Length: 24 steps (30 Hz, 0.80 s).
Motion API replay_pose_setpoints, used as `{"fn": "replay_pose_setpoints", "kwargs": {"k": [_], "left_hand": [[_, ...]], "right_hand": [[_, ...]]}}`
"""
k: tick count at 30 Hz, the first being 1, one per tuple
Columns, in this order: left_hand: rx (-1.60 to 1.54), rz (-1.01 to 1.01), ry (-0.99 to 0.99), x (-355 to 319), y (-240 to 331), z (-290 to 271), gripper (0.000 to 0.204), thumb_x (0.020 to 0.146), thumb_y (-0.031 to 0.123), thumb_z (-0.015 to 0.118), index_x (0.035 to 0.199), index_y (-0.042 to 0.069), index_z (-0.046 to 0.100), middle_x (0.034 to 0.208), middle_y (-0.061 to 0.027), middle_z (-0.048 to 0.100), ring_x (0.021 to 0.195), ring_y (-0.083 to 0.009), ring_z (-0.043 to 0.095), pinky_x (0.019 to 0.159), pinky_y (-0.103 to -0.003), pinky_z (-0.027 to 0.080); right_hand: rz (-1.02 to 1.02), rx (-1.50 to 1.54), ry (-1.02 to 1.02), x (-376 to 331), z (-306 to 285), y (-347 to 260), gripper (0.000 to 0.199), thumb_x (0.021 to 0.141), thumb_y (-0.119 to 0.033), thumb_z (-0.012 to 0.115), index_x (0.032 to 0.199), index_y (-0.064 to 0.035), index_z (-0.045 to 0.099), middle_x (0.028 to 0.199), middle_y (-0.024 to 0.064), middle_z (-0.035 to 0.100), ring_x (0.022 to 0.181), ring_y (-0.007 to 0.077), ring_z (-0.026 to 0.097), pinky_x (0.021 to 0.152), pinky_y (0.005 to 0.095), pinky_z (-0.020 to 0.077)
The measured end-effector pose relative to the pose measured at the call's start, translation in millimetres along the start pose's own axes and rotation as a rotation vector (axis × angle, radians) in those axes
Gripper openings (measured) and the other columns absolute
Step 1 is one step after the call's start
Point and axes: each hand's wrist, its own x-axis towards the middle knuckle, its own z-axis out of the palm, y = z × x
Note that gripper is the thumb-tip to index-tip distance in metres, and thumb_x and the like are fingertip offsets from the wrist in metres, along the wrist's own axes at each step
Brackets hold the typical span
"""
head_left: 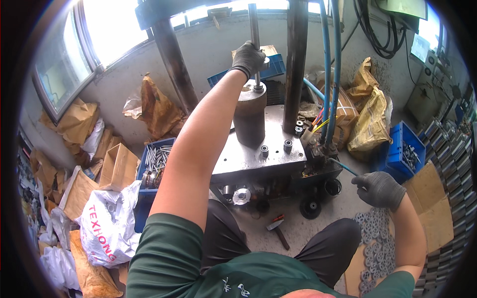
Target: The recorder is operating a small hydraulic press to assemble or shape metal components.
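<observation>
My left hand (pixel 250 58), in a grey glove, is raised to the upright metal rod (pixel 254 25) of a press, its fingers closed round it. A small round metal piece (pixel 267 62) shows just beside the fingers. Below the hand, the rod's lower end meets the top of a thick dark steel cylinder (pixel 250 119), which stands on the steel press table (pixel 231 161). Two small metal bushings, a left bushing (pixel 265 151) and a right bushing (pixel 288 145), stand on the table's front. My right hand (pixel 381 189), also gloved, closes on the end of a thin teal lever (pixel 343 167).
Press posts (pixel 295 64) and blue hoses (pixel 326 64) rise behind the table. A blue bin of metal pins (pixel 158 159) is at left, another blue bin (pixel 403 149) at right. A hammer (pixel 279 233) lies on the floor; grey ring parts (pixel 376 243) cover cardboard.
</observation>
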Motion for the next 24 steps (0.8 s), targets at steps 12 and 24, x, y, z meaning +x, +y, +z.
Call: {"fn": "replay_pose_setpoints", "kwargs": {"k": [12, 24], "left_hand": [[-0.181, -0.08, 0.016, 9.0, -9.7, 11.0, 0.032, 0.085, 0.024, 0.079, 0.108, 0.003, 0.071, 0.09, -0.0167, 0.076, 0.087, -0.0303, 0.076, 0.087, -0.04, 0.061], [-0.15, -0.122, -0.047, 2.2, -1.0, -2.3, 0.039, 0.082, 0.029, 0.083, 0.108, 0.002, 0.07, 0.091, -0.0159, 0.076, 0.088, -0.0293, 0.076, 0.089, -0.039, 0.06]], "right_hand": [[0.16, 0.072, 0.034, -51.1, 58.1, -12.7, 0.016, 0.08, -0.014, 0.066, 0.091, -0.0097, 0.077, 0.084, 0.0189, 0.073, 0.082, 0.0396, 0.072, 0.075, 0.0472, 0.058], [0.218, 0.2, 0.127, -43.2, 37.3, -19.3, 0.026, 0.083, -0.028, 0.067, 0.094, -0.0082, 0.079, 0.086, 0.0188, 0.075, 0.084, 0.0395, 0.073, 0.08, 0.0479, 0.0589]]}}
